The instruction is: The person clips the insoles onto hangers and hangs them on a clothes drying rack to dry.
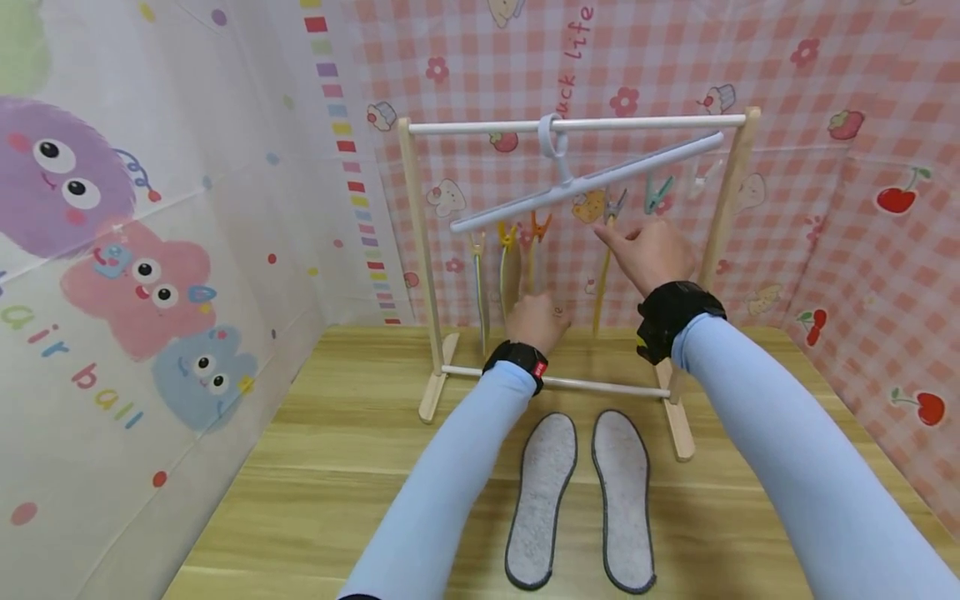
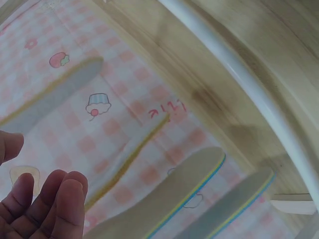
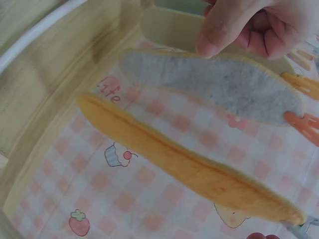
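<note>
Beside the grey clip (image 1: 616,202), the right hand (image 1: 658,254) is bending its fingers, though whether they are pinching anything I cannot tell; the left hand (image 1: 536,323) is hovering lower, thumb and fingers parted, holding nothing. The fuzzy yellow-orange insole (image 3: 184,162) is hanging from that clip, nearer the right hand, long axis running downward. Beyond, a smooth hanger (image 1: 525,204) is tilting; dark-edged felt insoles (image 1: 546,492) are lying on the wood-grained tabletop (image 1: 300,475).
</note>
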Motion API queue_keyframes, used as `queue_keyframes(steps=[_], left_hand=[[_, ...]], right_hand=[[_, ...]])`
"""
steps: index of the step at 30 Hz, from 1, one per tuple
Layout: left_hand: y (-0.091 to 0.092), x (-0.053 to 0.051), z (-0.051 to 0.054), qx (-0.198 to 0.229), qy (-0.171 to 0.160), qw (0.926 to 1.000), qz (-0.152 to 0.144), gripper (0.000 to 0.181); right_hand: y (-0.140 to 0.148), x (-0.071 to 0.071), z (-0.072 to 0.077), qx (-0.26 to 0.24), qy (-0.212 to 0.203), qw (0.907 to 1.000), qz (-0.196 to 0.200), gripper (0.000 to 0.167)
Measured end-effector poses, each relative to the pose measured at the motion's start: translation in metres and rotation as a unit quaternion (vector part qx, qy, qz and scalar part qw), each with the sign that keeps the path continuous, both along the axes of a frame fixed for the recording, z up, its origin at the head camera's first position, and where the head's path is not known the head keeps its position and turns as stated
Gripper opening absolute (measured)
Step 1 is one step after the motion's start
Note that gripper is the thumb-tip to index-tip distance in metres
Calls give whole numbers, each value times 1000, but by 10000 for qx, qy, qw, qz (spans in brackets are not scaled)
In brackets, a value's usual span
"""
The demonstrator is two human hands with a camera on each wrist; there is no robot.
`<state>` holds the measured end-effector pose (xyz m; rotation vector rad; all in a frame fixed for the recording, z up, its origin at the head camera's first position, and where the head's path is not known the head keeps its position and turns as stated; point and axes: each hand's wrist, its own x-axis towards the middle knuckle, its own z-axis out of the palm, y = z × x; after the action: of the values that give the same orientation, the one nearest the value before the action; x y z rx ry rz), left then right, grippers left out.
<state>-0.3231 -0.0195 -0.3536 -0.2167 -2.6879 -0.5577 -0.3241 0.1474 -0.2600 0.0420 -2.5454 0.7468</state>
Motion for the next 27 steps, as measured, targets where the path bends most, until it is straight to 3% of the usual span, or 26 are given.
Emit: queue_keyframes(steps=[9, 15, 18, 27], left_hand=[[-12, 2, -8, -190, -2, 9998, -13, 22], [-22, 2, -10, -214, -253, 9993, 146, 43], [-28, 1, -13, -86, -282, 9994, 162, 41], [-43, 6, -14, -60, -163, 9998, -99, 34]], right_hand=[[6, 9, -6, -16, -292, 9995, 124, 74], [8, 12, -11, 28, -313, 9995, 88, 72], [9, 13, -15, 116, -255, 9996, 94, 72], [15, 18, -24, 73, -338, 9993, 109, 68]])
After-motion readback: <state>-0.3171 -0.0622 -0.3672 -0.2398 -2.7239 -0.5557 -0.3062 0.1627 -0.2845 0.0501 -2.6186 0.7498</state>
